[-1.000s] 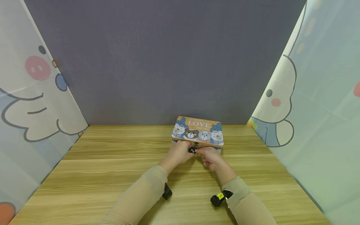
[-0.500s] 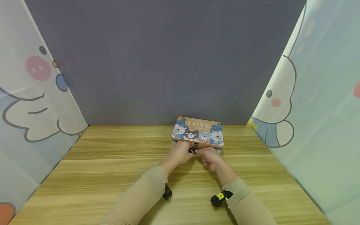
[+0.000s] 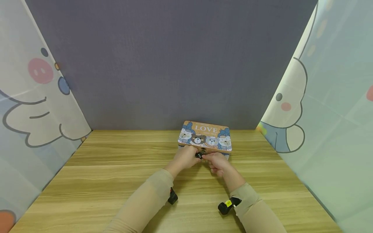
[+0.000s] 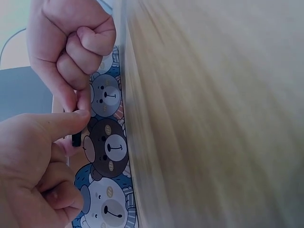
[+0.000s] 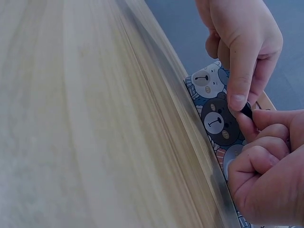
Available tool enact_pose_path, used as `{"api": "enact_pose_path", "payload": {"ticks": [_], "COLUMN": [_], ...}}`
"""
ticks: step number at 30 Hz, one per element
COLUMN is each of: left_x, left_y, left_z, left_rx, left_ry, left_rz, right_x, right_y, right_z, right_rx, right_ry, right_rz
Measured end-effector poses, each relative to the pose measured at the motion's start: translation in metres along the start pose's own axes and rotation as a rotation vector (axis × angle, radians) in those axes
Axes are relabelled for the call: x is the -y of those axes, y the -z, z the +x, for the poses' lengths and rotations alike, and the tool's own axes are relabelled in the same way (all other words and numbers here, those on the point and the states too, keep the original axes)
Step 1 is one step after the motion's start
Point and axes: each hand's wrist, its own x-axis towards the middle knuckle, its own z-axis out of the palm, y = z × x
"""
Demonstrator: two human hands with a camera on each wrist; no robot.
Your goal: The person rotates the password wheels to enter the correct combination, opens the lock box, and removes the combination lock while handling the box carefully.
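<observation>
A tin box (image 3: 205, 134) with bears and the word LOVE on its lid stands closed at the back of the table. At its front clasp (image 3: 203, 150) is a small black combination padlock (image 3: 199, 155) with white marks. My left hand (image 3: 185, 157) pinches the padlock from the left, thumb on top. From the other side my right hand (image 3: 218, 162) pinches it between thumb and index finger, its other fingers curled in. Both wrist views show the fingertips meeting at the black padlock (image 5: 247, 110), mostly covered by them. Whether the shackle is locked cannot be seen.
The box rests on a wood-grain table (image 3: 116, 181), close to a dark grey back panel (image 3: 172, 64). Cartoon-printed curtains (image 3: 335, 123) flank the table on both sides. Each sleeve cuff carries a small black camera (image 3: 224, 207).
The left hand and forearm have shifted very slightly. Both hands stay on the padlock, and the box keeps its place.
</observation>
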Motion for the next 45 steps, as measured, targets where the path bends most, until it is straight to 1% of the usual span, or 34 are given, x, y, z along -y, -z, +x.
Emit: {"api": "enact_pose_path", "payload": {"ticks": [8,11,21,30,38,42,45], "left_x": [0.001,0.000,-0.010,-0.017,-0.019,-0.019,-0.018], "left_y": [0.002,0.002,0.005,0.008,0.009,0.009,0.010], "left_z": [0.003,0.004,0.003,-0.002,-0.004,-0.005,-0.005], "left_rx": [0.035,0.039,0.069,0.052,0.028,0.013,0.002], "left_ry": [-0.029,-0.036,-0.014,-0.003,0.007,0.022,0.026], "left_rz": [-0.016,-0.003,0.004,-0.034,-0.060,-0.074,-0.094], "right_x": [-0.001,-0.001,-0.001,0.001,0.003,0.006,0.008], "right_y": [0.000,0.001,0.005,0.009,0.011,0.013,0.014], "right_z": [0.000,-0.001,-0.008,-0.015,-0.019,-0.022,-0.024], "right_rx": [-0.009,-0.011,-0.019,-0.010,0.002,0.009,0.004], "right_ry": [-0.001,0.001,0.012,0.023,0.038,0.048,0.060], "right_rz": [0.003,0.005,0.004,0.016,0.031,0.021,-0.005]}}
